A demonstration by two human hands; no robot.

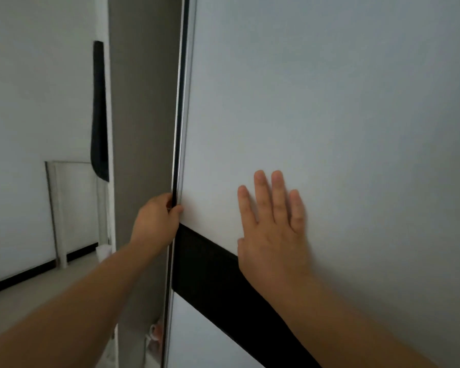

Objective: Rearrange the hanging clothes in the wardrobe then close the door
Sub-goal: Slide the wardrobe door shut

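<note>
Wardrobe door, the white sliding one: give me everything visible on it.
The white sliding wardrobe door fills the right of the view: a smooth matt pale panel crossed by a black horizontal band, with more white below. Its left edge carries a thin dark metal-looking strip. The left hand grips that edge just above the band; the right hand lies flat on the panel, fingers straight. No clothes are visible.

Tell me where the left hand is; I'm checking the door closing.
In the head view, the left hand grips the door's dark edge, left of centre, just above the black band.
</note>
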